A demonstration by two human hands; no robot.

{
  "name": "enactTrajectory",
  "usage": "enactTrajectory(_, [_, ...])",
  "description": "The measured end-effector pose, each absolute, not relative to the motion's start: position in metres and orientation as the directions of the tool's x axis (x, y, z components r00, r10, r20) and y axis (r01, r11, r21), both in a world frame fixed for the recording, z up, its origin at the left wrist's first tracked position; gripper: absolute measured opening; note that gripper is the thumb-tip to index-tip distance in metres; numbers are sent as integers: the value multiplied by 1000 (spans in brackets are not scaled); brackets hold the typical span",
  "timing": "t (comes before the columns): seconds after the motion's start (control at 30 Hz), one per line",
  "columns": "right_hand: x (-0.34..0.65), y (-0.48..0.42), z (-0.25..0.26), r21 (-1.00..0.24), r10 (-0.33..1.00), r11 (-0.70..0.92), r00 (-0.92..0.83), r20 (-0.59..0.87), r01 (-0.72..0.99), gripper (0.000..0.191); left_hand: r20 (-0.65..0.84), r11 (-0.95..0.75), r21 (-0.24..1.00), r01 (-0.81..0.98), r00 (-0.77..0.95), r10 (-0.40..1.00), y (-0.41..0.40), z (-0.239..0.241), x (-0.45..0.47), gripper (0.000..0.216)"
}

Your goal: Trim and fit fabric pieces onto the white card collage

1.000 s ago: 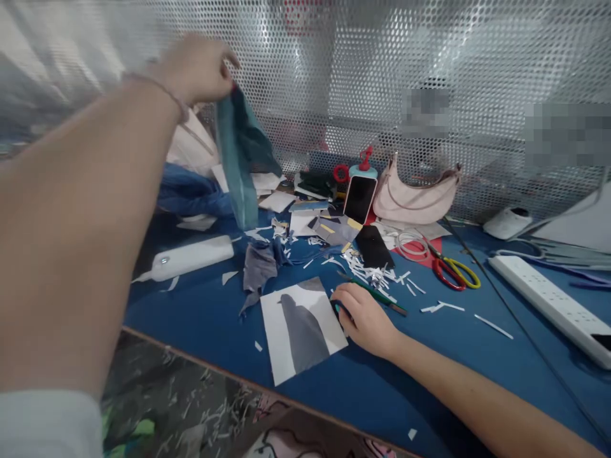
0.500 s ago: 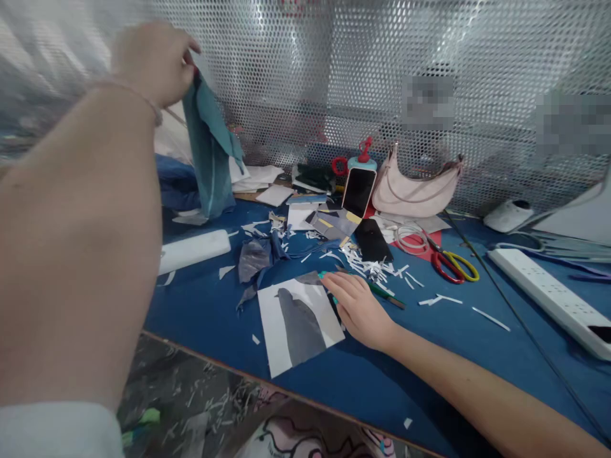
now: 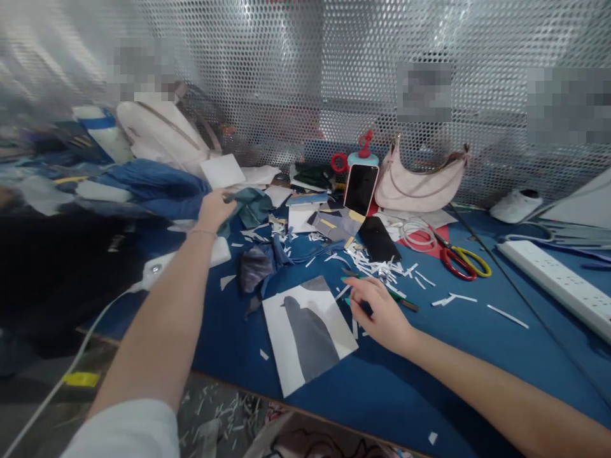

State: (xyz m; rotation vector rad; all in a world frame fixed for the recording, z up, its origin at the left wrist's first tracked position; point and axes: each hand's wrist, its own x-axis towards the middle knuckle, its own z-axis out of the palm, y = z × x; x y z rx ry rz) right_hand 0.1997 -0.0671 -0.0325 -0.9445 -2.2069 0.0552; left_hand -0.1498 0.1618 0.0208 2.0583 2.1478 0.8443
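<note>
- Head view, left hand (image 3: 216, 208): it is stretched far out with the fingers closed on the edge of a teal cloth (image 3: 252, 207). The cloth lies crumpled on the blue table (image 3: 429, 375), just past the fingertips.
- Head view, right hand (image 3: 382, 312): it is loosely curled, palm down and low over the table. Its fingertips sit above a thin green-handled tool (image 3: 403, 301). I cannot tell whether it grips the tool or only hovers over it.
- Just beside the right hand, on the thumb side, lies a white sheet (image 3: 281, 337) with a grey shape (image 3: 310, 334) flat on it. The hand does not touch the sheet.
- Between the two hands lie grey-blue fabric scraps (image 3: 260, 264). Just beyond the right hand's fingertips is a scatter of white paper snippets (image 3: 377, 266).
- Farther out from the right hand, toward its little-finger side, red-and-yellow scissors (image 3: 465, 262) lie closed and untouched.
- How far along, as a judgement: the snippets and scraps suggest much of the cutting is done, and one grey piece is already placed on the sheet. The teal cloth looks whole and uncut, well apart from the sheet, so its share of the work appears to be left.
</note>
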Motion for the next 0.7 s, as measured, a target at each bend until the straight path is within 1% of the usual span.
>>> enactTrajectory(0.1, [197, -66, -31, -323, 650, 727, -454, 610, 606, 46, 330, 25, 400, 916, -169, 929, 169, 22, -151, 34])
enactTrajectory(0.17, [196, -63, -30, -340, 658, 723, -451, 604, 601, 45, 355, 16, 397, 918, -170, 919, 173, 28, -150, 33])
enactTrajectory(0.27, [193, -51, -26, -368, 677, 718, -470, 566, 591, 40, 402, -30, 402, 915, -147, 904, 175, 39, -146, 28])
enactTrajectory(0.37, [183, -28, -18, -411, 710, 700, -504, 492, 584, 37, 460, -94, 405, 910, -114, 881, 171, 51, -141, 20])
enactTrajectory(0.53, [135, 39, 3, -472, 767, 641, -524, 370, 605, 46, 519, -200, 403, 893, -43, 853, 163, 63, -132, 30])
enactTrajectory(0.6, [108, 72, 13, -478, 793, 609, -489, 363, 633, 48, 517, -228, 398, 889, -11, 856, 160, 67, -128, 30])
enactTrajectory(0.7, [71, 116, 28, -477, 845, 526, -369, 388, 704, 54, 493, -266, 384, 884, 47, 869, 154, 71, -120, 29])
